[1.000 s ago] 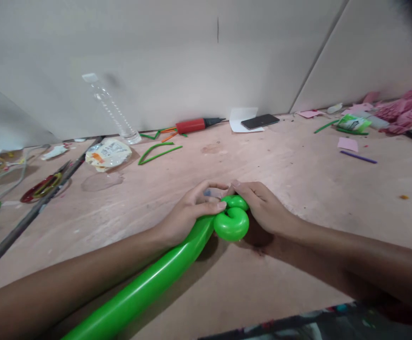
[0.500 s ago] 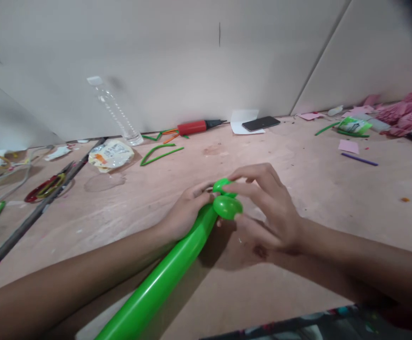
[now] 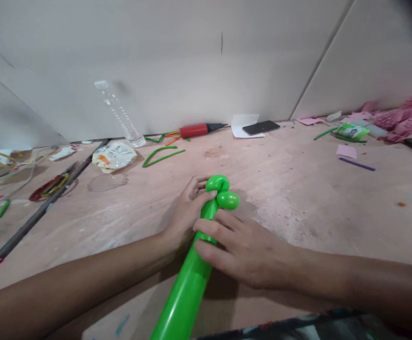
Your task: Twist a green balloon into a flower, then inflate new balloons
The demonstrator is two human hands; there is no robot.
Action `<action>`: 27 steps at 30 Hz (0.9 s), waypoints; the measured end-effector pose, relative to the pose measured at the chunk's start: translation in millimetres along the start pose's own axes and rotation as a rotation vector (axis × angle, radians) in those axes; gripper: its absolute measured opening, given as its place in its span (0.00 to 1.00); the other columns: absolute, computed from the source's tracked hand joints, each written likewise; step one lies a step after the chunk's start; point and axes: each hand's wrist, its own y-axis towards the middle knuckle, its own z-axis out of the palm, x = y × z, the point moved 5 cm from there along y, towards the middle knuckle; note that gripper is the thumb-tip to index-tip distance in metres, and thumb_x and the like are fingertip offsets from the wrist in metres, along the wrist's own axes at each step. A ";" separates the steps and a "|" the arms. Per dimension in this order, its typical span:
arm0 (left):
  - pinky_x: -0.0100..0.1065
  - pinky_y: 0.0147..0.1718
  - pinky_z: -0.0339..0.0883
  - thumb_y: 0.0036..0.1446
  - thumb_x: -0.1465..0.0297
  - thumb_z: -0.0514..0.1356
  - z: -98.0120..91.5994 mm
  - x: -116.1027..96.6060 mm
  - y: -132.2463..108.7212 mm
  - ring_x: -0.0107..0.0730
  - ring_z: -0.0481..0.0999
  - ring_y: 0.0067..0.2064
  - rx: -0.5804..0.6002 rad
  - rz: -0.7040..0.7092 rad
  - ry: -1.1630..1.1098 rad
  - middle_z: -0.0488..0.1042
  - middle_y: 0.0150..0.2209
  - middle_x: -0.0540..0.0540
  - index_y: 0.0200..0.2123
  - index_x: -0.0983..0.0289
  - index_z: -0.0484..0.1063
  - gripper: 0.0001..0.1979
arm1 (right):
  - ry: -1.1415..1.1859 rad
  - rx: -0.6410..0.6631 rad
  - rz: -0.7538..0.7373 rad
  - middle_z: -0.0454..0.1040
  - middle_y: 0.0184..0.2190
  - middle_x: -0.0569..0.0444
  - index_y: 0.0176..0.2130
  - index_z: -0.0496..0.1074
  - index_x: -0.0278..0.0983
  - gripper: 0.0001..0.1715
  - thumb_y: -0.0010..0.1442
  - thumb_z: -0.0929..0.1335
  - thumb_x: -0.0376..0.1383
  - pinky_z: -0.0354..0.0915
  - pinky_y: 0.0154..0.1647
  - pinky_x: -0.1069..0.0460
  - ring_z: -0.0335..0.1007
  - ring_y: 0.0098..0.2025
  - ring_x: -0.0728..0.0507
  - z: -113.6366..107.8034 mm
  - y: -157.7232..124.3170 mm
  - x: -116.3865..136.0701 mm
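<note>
- While the right hand (image 3: 243, 252) is lying across the green balloon (image 3: 189, 288), its fingers (image 3: 209, 232) are curling over the tube from the right, half closed on it and pressing it down toward the desk (image 3: 315, 189).
- Just beyond it, the left hand (image 3: 183, 216) is closing around the same tube from the left, thumb and fingertips pinching right below the twisted end (image 3: 223, 192); this hand is sitting nearer that end than the right one.
- Running away from the person and leaning slightly right, the balloon's long axis is passing under both hands, its tip poking out past the left hand.
- Glossy and bright green, the balloon is looking firm along its body, narrowing where the hands are squeezing and ending in two small rounded bubbles folded against each other.
- Farther out on the desk, limp green balloon strips (image 3: 161, 156), a red hand pump (image 3: 196, 130), a clear bottle (image 3: 121, 115) and a dark phone (image 3: 260, 127) are sitting near the wall.
</note>
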 end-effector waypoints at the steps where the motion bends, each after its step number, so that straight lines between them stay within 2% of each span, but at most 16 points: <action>1: 0.30 0.41 0.68 0.50 0.73 0.63 -1.1 -0.3 1.1 0.31 0.75 0.43 0.005 0.005 -0.010 0.76 0.41 0.49 0.43 0.60 0.71 0.14 | 0.033 -0.026 0.027 0.73 0.52 0.45 0.51 0.67 0.34 0.12 0.69 0.62 0.27 0.68 0.46 0.43 0.65 0.45 0.39 1.0 -1.7 -3.2; 3: 0.30 0.41 0.68 0.50 0.75 0.62 -3.3 -1.1 3.6 0.31 0.75 0.42 0.018 0.015 -0.010 0.76 0.41 0.50 0.43 0.61 0.71 0.16 | 0.137 -0.111 0.077 0.73 0.53 0.42 0.52 0.65 0.32 0.13 0.69 0.61 0.26 0.69 0.50 0.41 0.66 0.49 0.38 2.3 -6.1 -10.6; 6: 0.30 0.41 0.68 0.50 0.75 0.60 -4.6 -3.0 7.1 0.32 0.75 0.41 0.055 0.033 -0.055 0.76 0.40 0.50 0.43 0.61 0.70 0.15 | 0.382 -0.250 0.140 0.72 0.54 0.43 0.55 0.61 0.36 0.18 0.68 0.61 0.24 0.70 0.53 0.42 0.68 0.54 0.40 2.1 -13.7 -23.5; 10: 0.28 0.34 0.68 0.51 0.74 0.57 -6.6 -4.7 10.4 0.30 0.73 0.36 0.037 0.047 -0.164 0.72 0.37 0.48 0.41 0.59 0.66 0.13 | 0.654 -0.383 0.318 0.72 0.54 0.48 0.59 0.63 0.43 0.27 0.63 0.70 0.31 0.69 0.54 0.43 0.69 0.57 0.40 -2.2 -18.6 -42.1; 12: 0.27 0.32 0.67 0.52 0.73 0.56 -9.7 -3.6 10.8 0.28 0.71 0.35 -0.028 0.053 -0.203 0.69 0.36 0.48 0.40 0.59 0.65 0.11 | 0.762 -0.466 0.453 0.73 0.51 0.50 0.55 0.69 0.43 0.24 0.59 0.72 0.35 0.69 0.55 0.43 0.71 0.54 0.39 -4.5 -19.1 -51.7; 14: 0.26 0.32 0.67 0.54 0.71 0.55 -13.4 -1.8 10.1 0.28 0.69 0.34 -0.101 0.075 -0.209 0.67 0.36 0.48 0.39 0.59 0.64 0.08 | 0.901 -0.539 0.614 0.76 0.46 0.52 0.49 0.72 0.43 0.18 0.58 0.73 0.38 0.71 0.50 0.44 0.74 0.48 0.41 -2.4 -20.4 -62.8; 17: 0.25 0.30 0.65 0.57 0.67 0.55 -18.5 1.3 8.2 0.28 0.69 0.34 -0.185 0.106 -0.123 0.66 0.36 0.47 0.40 0.57 0.63 0.07 | 1.126 -0.486 0.921 0.79 0.35 0.52 0.41 0.75 0.39 0.16 0.56 0.75 0.46 0.74 0.36 0.48 0.78 0.36 0.42 11.7 -24.8 -79.3; 19: 0.25 0.28 0.63 0.59 0.66 0.55 -20.2 2.4 7.8 0.29 0.68 0.34 -0.206 0.108 -0.027 0.66 0.37 0.47 0.42 0.56 0.62 0.07 | 1.251 -0.376 1.105 0.78 0.26 0.52 0.34 0.75 0.36 0.23 0.57 0.72 0.54 0.70 0.25 0.51 0.76 0.27 0.43 18.5 -27.5 -83.5; 21: 0.26 0.29 0.63 0.61 0.65 0.54 -21.0 1.7 8.1 0.30 0.68 0.35 -0.221 0.109 0.093 0.66 0.37 0.47 0.42 0.56 0.61 0.06 | 1.390 -0.214 1.213 0.73 0.18 0.53 0.25 0.71 0.36 0.34 0.61 0.64 0.61 0.64 0.18 0.52 0.71 0.18 0.46 17.9 -25.9 -75.9; 23: 0.27 0.32 0.63 0.62 0.66 0.54 -21.3 0.1 8.2 0.30 0.67 0.37 -0.247 0.113 0.186 0.65 0.36 0.48 0.41 0.57 0.61 0.04 | 1.447 -0.029 1.205 0.65 0.12 0.56 0.19 0.64 0.38 0.38 0.66 0.56 0.61 0.60 0.14 0.52 0.63 0.13 0.48 7.3 -18.9 -58.2; 24: 0.27 0.34 0.64 0.63 0.66 0.54 -20.9 -0.6 7.8 0.31 0.67 0.38 -0.254 0.114 0.211 0.65 0.36 0.49 0.40 0.58 0.61 0.04 | 1.378 0.052 1.118 0.64 0.11 0.57 0.19 0.63 0.39 0.36 0.68 0.56 0.56 0.60 0.14 0.52 0.62 0.13 0.47 -2.0 -12.8 -48.7; 25: 0.28 0.36 0.64 0.63 0.67 0.54 -19.5 -1.2 7.0 0.31 0.67 0.39 -0.246 0.121 0.215 0.65 0.37 0.49 0.39 0.58 0.60 0.04 | 1.199 0.054 0.975 0.68 0.14 0.56 0.21 0.65 0.39 0.28 0.69 0.61 0.48 0.64 0.19 0.52 0.66 0.17 0.47 -15.0 -5.1 -42.1; 26: 0.29 0.37 0.65 0.63 0.67 0.54 -17.4 -1.6 5.7 0.31 0.67 0.40 -0.223 0.132 0.203 0.65 0.37 0.49 0.39 0.58 0.60 0.04 | 0.967 -0.035 0.767 0.74 0.21 0.55 0.26 0.69 0.39 0.18 0.66 0.65 0.41 0.68 0.25 0.51 0.71 0.24 0.46 -31.5 4.3 -36.2; 27: 0.29 0.39 0.65 0.63 0.67 0.55 -14.4 -2.0 3.9 0.31 0.67 0.41 -0.186 0.146 0.186 0.65 0.37 0.50 0.40 0.59 0.59 0.05 | 0.783 -0.056 0.538 0.79 0.31 0.51 0.34 0.72 0.38 0.07 0.65 0.66 0.35 0.72 0.36 0.48 0.76 0.34 0.43 -42.1 12.9 -26.8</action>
